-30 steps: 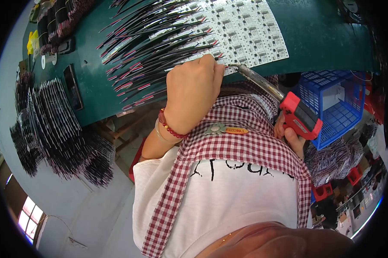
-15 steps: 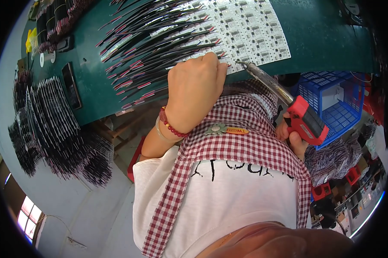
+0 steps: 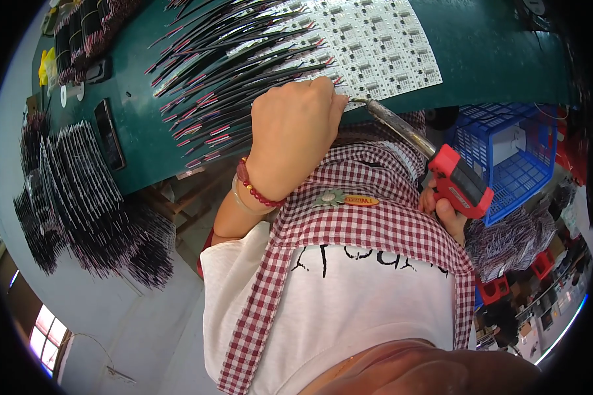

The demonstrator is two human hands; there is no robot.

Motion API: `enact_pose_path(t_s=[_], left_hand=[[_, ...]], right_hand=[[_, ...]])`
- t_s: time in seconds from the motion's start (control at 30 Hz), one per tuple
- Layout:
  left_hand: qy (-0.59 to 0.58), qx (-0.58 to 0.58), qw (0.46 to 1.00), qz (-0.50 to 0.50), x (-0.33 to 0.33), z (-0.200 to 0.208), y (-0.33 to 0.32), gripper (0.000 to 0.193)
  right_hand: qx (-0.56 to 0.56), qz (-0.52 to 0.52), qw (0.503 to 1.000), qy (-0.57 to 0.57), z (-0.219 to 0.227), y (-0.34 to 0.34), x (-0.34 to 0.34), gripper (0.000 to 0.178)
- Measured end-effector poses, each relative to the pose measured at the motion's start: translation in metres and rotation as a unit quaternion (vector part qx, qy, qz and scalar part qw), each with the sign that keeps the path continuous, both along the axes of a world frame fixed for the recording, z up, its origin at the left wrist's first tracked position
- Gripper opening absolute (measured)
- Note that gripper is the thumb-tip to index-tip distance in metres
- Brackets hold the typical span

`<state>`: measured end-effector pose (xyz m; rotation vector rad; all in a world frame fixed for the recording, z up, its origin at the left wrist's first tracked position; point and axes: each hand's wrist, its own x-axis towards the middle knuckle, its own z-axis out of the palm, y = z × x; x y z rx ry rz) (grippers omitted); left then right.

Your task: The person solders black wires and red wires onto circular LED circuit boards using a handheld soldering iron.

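My left hand (image 3: pixel 290 128), with a red bead bracelet, is closed in a pinch at the near edge of a white sheet of circuit boards (image 3: pixel 401 62). Its fingers hide most of the wire they grip. Many black cables (image 3: pixel 244 80) with red and black stripped ends lie side by side, running from the sheet out to the left. In my right hand (image 3: pixel 446 209) is a red and black soldering iron (image 3: pixel 434 158). The iron's metal tip points left and sits right beside my left fingertips, over the sheet's near edge.
A phone (image 3: pixel 109 133) lies on the green table (image 3: pixel 507 72) at left. Bundles of cables (image 3: pixel 86 191) hang over the left edge, with more bundles (image 3: pixel 79 36) at the far left. A blue plastic crate (image 3: pixel 520 164) stands at the right, beside heaped cables (image 3: pixel 510 245).
The soldering iron has shifted left, bringing its tip up to my left fingertips. My left hand has moved very slightly left and stays closed.
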<state>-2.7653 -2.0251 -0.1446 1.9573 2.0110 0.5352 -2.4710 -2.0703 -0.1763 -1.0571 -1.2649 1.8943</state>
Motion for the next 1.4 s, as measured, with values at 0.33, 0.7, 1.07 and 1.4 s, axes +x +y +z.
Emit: enact_pose_path(t_s=[0.33,0.7,1.07,1.4], left_hand=[[-0.001,-0.002,1.0,-0.005,0.0,0.002,-0.001,0.023],[0.007,-0.004,1.0,-0.006,-0.002,0.002,-0.001,0.023],[-0.003,0.005,1.0,-0.004,-0.001,0.001,-0.001,0.022],[-0.009,0.007,1.0,-0.002,-0.002,0.001,-0.001,0.021]], right_hand=[[0.006,0.021,1.0,-0.002,-0.002,-0.002,0.001,0.049],[0.002,-0.038,0.999,0.037,0.001,0.0,-0.007,0.063],[-0.006,0.055,0.998,-0.034,0.001,0.0,0.003,0.053],[-0.005,-0.035,0.999,0.025,0.006,-0.001,-0.006,0.065]])
